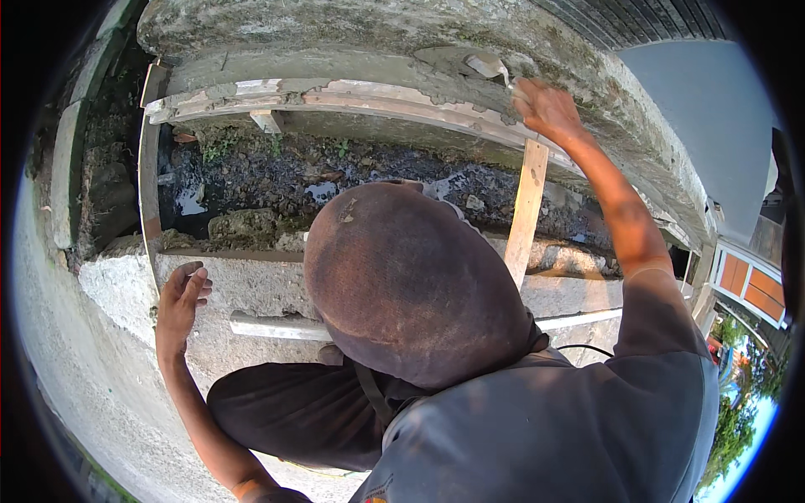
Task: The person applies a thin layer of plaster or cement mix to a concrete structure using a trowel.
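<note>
My right hand [549, 111] is closed around the handle of a trowel [485, 65], reaching to the far side of the ditch. The blade rests on or just over a strip of wet grey mortar [360, 70] along the old concrete wall. In front of that mortar runs a long wooden form board [335, 97], smeared with mortar on its top edge. My left hand [179, 303] hangs over the near concrete edge, fingers curled and thumb bent in. Something small and pale shows at its fingertips, too small to name.
Below lies a ditch [277, 180] with dark mud, stones and puddles. A wooden brace [527, 205] and a narrower one [149, 184] span it. A pale batten [281, 326] lies on the near concrete. The mossy wall [335, 29] rises at the far side. A brown cap [402, 285] hides the middle.
</note>
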{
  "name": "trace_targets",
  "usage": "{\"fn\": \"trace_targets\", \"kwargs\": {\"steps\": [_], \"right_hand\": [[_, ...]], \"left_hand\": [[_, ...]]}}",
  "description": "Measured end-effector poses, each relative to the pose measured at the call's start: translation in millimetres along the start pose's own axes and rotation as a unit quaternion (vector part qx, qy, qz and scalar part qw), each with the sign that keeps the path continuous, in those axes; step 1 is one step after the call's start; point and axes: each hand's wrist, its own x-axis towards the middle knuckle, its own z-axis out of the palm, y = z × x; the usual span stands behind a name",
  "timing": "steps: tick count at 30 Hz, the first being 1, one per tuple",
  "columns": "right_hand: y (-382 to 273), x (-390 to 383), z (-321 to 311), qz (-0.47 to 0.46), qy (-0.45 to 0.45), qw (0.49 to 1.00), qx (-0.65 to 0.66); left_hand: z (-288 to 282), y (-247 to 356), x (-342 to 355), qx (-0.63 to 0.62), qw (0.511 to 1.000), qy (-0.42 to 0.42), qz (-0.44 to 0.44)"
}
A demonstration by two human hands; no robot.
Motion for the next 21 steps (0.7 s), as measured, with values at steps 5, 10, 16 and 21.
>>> {"fn": "trace_targets", "kwargs": {"steps": [5,10,16,21], "right_hand": [[31.2,3.4,45.1,-0.021,-0.001,0.998,-0.064],[23.4,-22.1,11.1,0.044,-0.064,0.993,-0.086],[51.0,-49.0,46.2,0.082,-0.11,0.985,-0.1],[72.0,-86.0,35.7,0.133,-0.11,0.978,-0.119]], "left_hand": [[-2.5,2.1,-1.4,0.001,1.0,0.003,-0.009],[-0.2,2.7,-2.9,0.004,1.0,0.007,-0.014],[-4.1,0.9,-4.8,0.008,1.0,0.009,-0.012],[-0.6,1.9,-4.9,0.008,1.0,0.011,-0.001]]}}
